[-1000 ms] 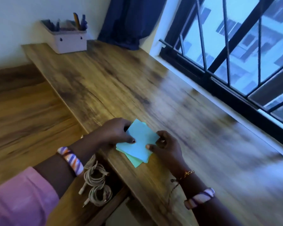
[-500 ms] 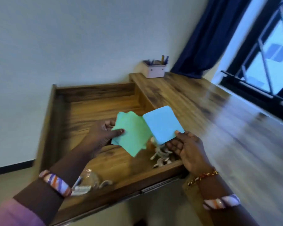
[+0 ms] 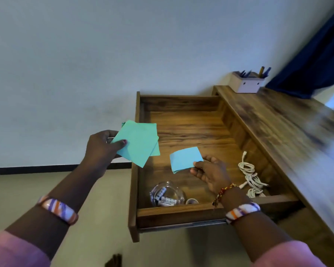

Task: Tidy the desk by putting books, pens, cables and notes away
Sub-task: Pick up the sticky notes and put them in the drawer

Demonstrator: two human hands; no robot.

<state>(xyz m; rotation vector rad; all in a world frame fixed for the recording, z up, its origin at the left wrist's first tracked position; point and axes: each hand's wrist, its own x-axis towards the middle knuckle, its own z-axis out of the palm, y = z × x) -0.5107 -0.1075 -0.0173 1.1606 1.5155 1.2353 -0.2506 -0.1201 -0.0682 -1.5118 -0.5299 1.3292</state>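
Left hand [image 3: 101, 149] pinching green notes [image 3: 138, 144] at the drawer's [image 3: 136, 191] left edge, right hand [image 3: 210, 173] pinching blue notes [image 3: 185, 158] above its bare middle.

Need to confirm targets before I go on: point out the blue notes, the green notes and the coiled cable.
blue notes [image 3: 184, 159], head view, middle of top sheet
green notes [image 3: 138, 143], head view, centre of top sheet
coiled cable [image 3: 248, 168], head view, upper loop

Dim, bluish daylight enters from the right; desk [image 3: 289, 132] top motion-blurred with glare; wide-angle distortion bends the edges.
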